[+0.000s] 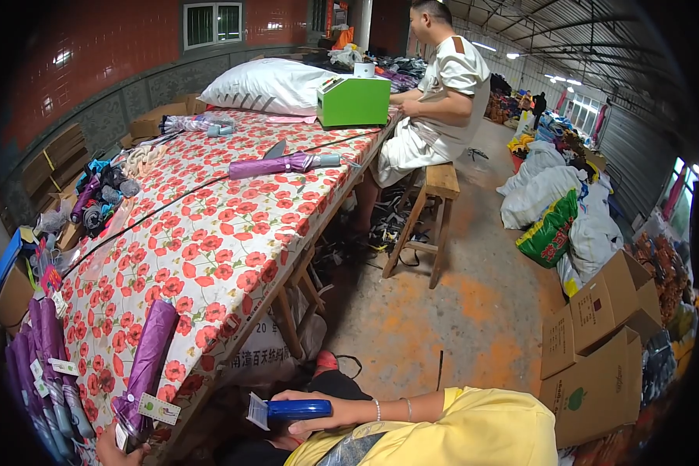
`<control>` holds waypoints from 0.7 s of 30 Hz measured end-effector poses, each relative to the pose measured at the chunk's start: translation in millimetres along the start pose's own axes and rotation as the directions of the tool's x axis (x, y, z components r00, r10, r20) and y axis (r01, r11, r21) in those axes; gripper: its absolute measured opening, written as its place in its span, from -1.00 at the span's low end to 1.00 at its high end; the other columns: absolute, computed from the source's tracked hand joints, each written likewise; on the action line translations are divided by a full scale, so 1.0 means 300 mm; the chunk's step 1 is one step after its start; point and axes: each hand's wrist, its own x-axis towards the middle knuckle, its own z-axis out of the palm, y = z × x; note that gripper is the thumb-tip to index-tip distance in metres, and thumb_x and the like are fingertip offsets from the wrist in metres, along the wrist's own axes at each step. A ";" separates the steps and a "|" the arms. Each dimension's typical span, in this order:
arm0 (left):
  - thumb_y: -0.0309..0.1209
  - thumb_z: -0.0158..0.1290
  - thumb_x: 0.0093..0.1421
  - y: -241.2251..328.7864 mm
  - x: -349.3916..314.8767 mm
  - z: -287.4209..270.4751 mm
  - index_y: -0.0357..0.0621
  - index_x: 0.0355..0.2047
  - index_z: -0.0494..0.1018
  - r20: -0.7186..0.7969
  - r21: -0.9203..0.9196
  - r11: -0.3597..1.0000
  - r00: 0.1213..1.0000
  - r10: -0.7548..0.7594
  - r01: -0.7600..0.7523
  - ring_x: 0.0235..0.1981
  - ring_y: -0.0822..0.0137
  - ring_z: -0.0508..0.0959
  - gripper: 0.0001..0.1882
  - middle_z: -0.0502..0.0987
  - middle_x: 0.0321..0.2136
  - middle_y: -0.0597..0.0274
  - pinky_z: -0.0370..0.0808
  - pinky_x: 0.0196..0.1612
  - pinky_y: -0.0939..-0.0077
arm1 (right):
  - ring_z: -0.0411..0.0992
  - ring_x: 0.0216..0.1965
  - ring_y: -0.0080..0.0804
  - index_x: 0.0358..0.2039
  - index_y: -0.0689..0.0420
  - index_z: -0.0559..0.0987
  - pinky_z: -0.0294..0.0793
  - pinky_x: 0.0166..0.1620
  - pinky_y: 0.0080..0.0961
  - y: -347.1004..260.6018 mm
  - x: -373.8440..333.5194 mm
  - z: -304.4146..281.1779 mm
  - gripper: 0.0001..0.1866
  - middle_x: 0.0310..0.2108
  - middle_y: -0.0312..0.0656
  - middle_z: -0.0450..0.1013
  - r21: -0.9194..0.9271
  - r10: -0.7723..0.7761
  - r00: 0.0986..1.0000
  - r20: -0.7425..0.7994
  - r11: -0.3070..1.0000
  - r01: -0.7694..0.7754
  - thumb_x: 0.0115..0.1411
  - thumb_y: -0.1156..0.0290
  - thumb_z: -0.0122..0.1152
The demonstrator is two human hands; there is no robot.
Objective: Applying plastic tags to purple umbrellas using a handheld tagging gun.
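Note:
Near the table's front left corner my left hand (pixel 123 449) is closed around the lower end of a folded purple umbrella (pixel 151 349). A white printed tag (pixel 160 408) hangs at that end, and something small and white shows by my fingers. My right hand (pixel 330 415), over my lap, grips a blue tagging gun (pixel 299 409) with a clip of white plastic fasteners (pixel 258 411) sticking out. Left of the held umbrella lies a pile of purple umbrellas (pixel 50 342), several with tags. Another purple umbrella (pixel 276 165) rests farther up the table.
The table has a red-flowered cloth (pixel 202 256), crossed by a black cable. At its far end are a green machine (pixel 355 101) and a white sack (pixel 264 84). A person (pixel 443 93) sits there on a wooden stool (pixel 441 182). Cardboard boxes (pixel 590 388) and sacks line the right.

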 end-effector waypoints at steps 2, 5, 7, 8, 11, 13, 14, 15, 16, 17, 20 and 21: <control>-0.32 0.25 -0.07 0.010 0.005 0.006 -0.35 -0.17 0.48 0.004 0.004 1.000 1.000 -0.002 0.002 -0.47 0.05 0.48 -0.53 0.53 -0.44 -0.08 0.45 -0.33 0.31 | 0.34 -0.17 -0.51 0.13 0.10 0.29 0.29 -0.06 -0.59 -0.007 -0.011 -0.007 -0.42 -0.05 -0.27 0.38 0.015 0.016 1.000 -0.004 1.000 -0.016 0.12 0.33 0.25; -0.31 0.25 -0.06 -0.035 -0.006 0.017 -0.34 -0.13 0.47 -0.001 -0.030 1.000 1.000 -0.004 0.004 -0.46 0.06 0.49 -0.51 0.54 -0.41 -0.09 0.45 -0.31 0.32 | 0.34 -0.16 -0.52 0.13 0.10 0.30 0.29 -0.05 -0.59 -0.010 -0.008 -0.015 -0.43 -0.05 -0.27 0.38 0.016 0.018 1.000 -0.011 1.000 -0.018 0.12 0.34 0.26; -0.38 0.23 -0.11 -0.072 -0.034 0.024 -0.30 -0.14 0.49 -0.055 -0.085 0.996 0.998 -0.002 -0.003 -0.42 0.09 0.49 -0.52 0.55 -0.39 -0.03 0.43 -0.25 0.35 | 0.34 -0.15 -0.52 0.12 0.11 0.30 0.30 -0.05 -0.60 -0.002 0.014 -0.005 -0.44 -0.05 -0.28 0.38 0.008 0.015 1.000 0.007 1.000 -0.015 0.12 0.35 0.26; -0.44 0.22 -0.16 -0.036 -0.078 0.004 -0.26 -0.14 0.51 -0.119 -0.138 0.990 0.993 -0.003 -0.013 -0.38 0.12 0.49 -0.52 0.55 -0.37 0.03 0.40 -0.19 0.37 | 0.34 -0.15 -0.53 0.12 0.11 0.31 0.30 -0.04 -0.60 0.009 0.038 0.015 -0.44 -0.05 -0.28 0.38 0.012 0.028 0.998 0.064 1.000 -0.029 0.12 0.36 0.26; -0.34 0.31 -0.21 -0.041 -0.073 0.051 -0.23 0.00 0.45 -0.261 -0.161 0.984 0.965 0.028 -0.072 -0.21 0.17 0.54 -0.32 0.58 -0.22 0.04 0.44 -0.09 0.38 | 0.37 -0.13 -0.49 0.13 0.17 0.30 0.33 -0.02 -0.57 -0.116 -0.014 0.059 -0.39 -0.04 -0.22 0.39 -0.143 0.128 0.990 -0.063 0.980 -0.135 0.08 0.41 0.31; -0.35 0.28 -0.18 -0.052 -0.041 0.084 -0.24 0.05 0.41 -0.417 -0.220 0.914 0.880 0.227 -0.340 -0.31 0.26 0.56 -0.30 0.59 -0.25 0.10 0.46 -0.18 0.47 | 0.42 -0.18 -0.44 0.11 0.25 0.31 0.37 -0.06 -0.57 -0.004 -0.049 -0.023 -0.38 -0.10 -0.15 0.42 -0.117 0.164 0.980 -0.116 0.977 -0.178 0.03 0.47 0.33; -0.38 0.25 -0.17 -0.023 -0.053 0.059 -0.23 0.05 0.41 -0.351 -0.205 0.945 0.920 0.172 -0.255 -0.41 0.27 0.53 -0.31 0.60 -0.30 0.11 0.44 -0.29 0.44 | 0.43 -0.23 -0.44 0.09 0.25 0.32 0.39 -0.10 -0.58 -0.017 -0.058 -0.021 -0.40 -0.14 -0.13 0.43 -0.035 0.265 0.954 -0.140 0.962 -0.272 0.03 0.51 0.30; -0.40 0.23 -0.20 -0.050 -0.077 0.070 -0.24 -0.02 0.45 -0.437 -0.203 0.935 0.881 0.181 -0.292 -0.52 0.24 0.49 -0.38 0.59 -0.39 0.08 0.40 -0.39 0.42 | 0.44 -0.28 -0.44 0.08 0.25 0.33 0.41 -0.14 -0.58 -0.075 -0.051 0.006 -0.42 -0.18 -0.12 0.45 0.041 0.366 0.917 -0.159 0.930 -0.364 0.02 0.54 0.27; -0.42 0.24 -0.21 -0.039 -0.090 0.058 -0.25 -0.11 0.48 -0.447 -0.164 0.956 0.882 0.147 -0.242 -0.50 0.26 0.49 -0.45 0.59 -0.39 0.09 0.41 -0.36 0.45 | 0.44 -0.35 -0.47 0.06 0.26 0.34 0.42 -0.21 -0.59 -0.128 -0.011 0.055 -0.46 -0.26 -0.12 0.46 0.064 0.301 0.943 -0.138 0.953 -0.295 0.01 0.58 0.22; -0.44 0.25 -0.23 -0.039 -0.112 0.036 -0.26 -0.21 0.50 -0.454 -0.125 0.972 0.882 0.124 -0.201 -0.48 0.28 0.49 -0.52 0.59 -0.38 0.10 0.42 -0.32 0.49 | 0.44 -0.35 -0.47 0.06 0.26 0.34 0.42 -0.21 -0.59 -0.126 0.026 0.078 -0.46 -0.26 -0.12 0.46 0.058 0.312 0.947 -0.073 0.949 -0.309 0.01 0.58 0.22; -0.44 0.26 -0.25 -0.086 -0.165 -0.012 -0.28 -0.30 0.52 -0.537 -0.207 0.963 0.843 0.038 -0.175 -0.56 0.33 0.45 -0.59 0.58 -0.48 0.19 0.41 -0.40 0.55 | 0.45 -0.38 -0.41 -0.04 0.29 0.36 0.41 -0.19 -0.57 -0.122 0.080 0.108 -0.57 -0.35 -0.10 0.48 0.029 0.315 0.948 -0.040 0.949 -0.314 0.03 0.54 0.18; -0.44 0.26 -0.25 -0.114 -0.171 -0.032 -0.28 -0.30 0.52 -0.534 -0.205 0.963 0.845 0.041 -0.176 -0.56 0.33 0.45 -0.59 0.58 -0.48 0.19 0.41 -0.40 0.55 | 0.45 -0.39 -0.39 -0.08 0.30 0.37 0.40 -0.19 -0.56 -0.122 0.080 0.117 -0.60 -0.37 -0.09 0.49 0.024 0.313 0.948 -0.056 0.950 -0.312 0.04 0.53 0.17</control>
